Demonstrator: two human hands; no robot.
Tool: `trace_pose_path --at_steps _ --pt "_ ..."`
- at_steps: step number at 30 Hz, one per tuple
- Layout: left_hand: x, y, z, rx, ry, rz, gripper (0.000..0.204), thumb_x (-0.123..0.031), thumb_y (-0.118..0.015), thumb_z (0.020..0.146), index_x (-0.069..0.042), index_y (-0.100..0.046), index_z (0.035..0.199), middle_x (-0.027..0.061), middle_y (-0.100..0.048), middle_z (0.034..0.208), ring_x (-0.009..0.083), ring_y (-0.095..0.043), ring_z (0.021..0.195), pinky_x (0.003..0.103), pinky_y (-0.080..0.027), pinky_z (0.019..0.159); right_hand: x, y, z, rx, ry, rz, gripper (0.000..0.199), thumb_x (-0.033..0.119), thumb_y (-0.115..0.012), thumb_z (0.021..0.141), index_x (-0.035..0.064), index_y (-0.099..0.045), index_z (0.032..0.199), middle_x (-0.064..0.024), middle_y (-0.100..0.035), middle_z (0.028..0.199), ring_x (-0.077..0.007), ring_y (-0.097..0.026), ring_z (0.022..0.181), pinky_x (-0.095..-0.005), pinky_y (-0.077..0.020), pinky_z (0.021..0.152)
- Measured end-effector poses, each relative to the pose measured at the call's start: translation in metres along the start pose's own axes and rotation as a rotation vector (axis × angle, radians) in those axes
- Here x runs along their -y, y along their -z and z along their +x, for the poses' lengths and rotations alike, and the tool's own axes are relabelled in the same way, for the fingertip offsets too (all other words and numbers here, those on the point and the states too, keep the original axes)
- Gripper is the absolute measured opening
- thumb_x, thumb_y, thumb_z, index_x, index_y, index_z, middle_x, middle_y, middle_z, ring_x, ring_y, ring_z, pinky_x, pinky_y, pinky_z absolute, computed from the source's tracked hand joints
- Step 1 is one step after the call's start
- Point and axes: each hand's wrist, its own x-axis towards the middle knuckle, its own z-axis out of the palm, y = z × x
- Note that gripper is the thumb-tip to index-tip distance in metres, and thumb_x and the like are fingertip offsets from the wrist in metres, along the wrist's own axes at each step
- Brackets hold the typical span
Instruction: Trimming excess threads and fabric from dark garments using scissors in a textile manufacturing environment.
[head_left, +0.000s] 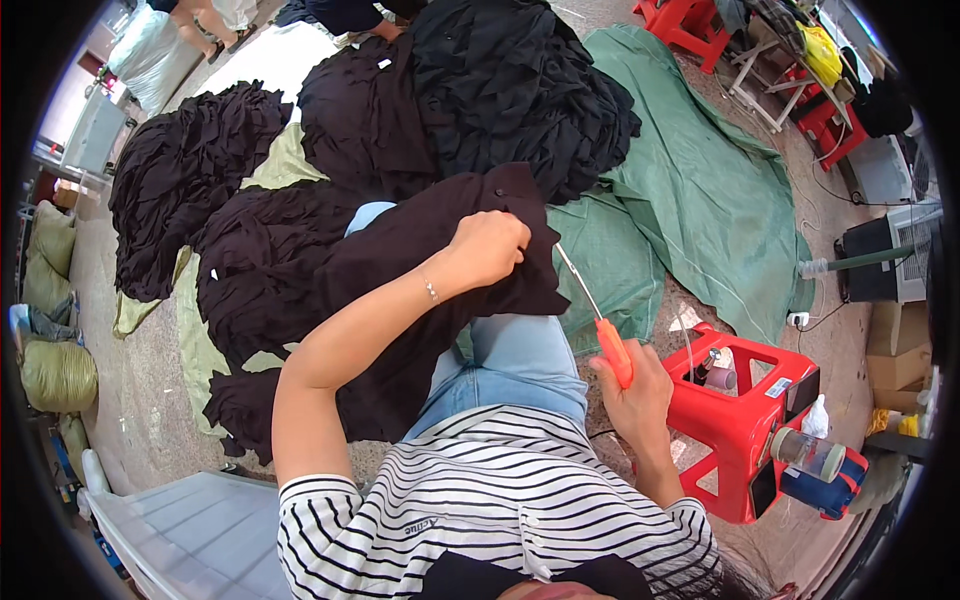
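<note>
Black garment [430, 300] clenched in left hand [490, 247]; right hand [635, 395] grips orange-handled snips [598, 325] at its edge.

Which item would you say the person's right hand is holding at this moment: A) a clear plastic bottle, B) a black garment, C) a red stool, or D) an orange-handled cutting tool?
D: the right hand grips the orange-handled cutting tool, its thin metal tip pointing at the black garment that the left hand clutches.
</note>
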Motion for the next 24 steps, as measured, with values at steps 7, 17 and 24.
trace_pose_path --at_steps 7,17,24 --pt "0.033 0.013 0.023 0.193 0.461 -0.778 0.019 -0.014 -0.074 0.087 0.005 -0.073 0.087 0.0026 -0.069 0.081 0.0101 -0.059 0.076 0.028 -0.048 0.074 0.002 -0.006 -0.006 0.071 0.074 -0.027 0.036 0.040 -0.075 0.084 0.0064 -0.063 0.087 -0.0115 -0.059 0.068 -0.0324 -0.059 0.065 -0.0445 -0.0453 0.055" --pt "0.038 0.008 0.013 0.178 0.451 -0.901 0.021 -0.013 -0.068 0.093 -0.002 -0.067 0.074 -0.0048 -0.058 0.072 0.0041 -0.046 0.067 0.023 -0.039 0.064 0.005 -0.015 0.003 0.126 0.070 -0.015 0.038 0.042 -0.073 0.087 0.0055 -0.062 0.090 -0.0151 -0.057 0.070 -0.0378 -0.058 0.063 -0.0470 -0.0444 0.055" --pt "0.043 0.005 0.012 0.198 0.440 -0.934 0.021 -0.013 -0.067 0.093 -0.003 -0.066 0.073 -0.0069 -0.054 0.069 0.0032 -0.042 0.064 0.021 -0.035 0.060 0.004 -0.016 0.005 0.100 0.064 0.035 0.036 0.039 -0.072 0.088 0.0046 -0.062 0.091 -0.0156 -0.057 0.072 -0.0380 -0.058 0.065 -0.0469 -0.0437 0.056"
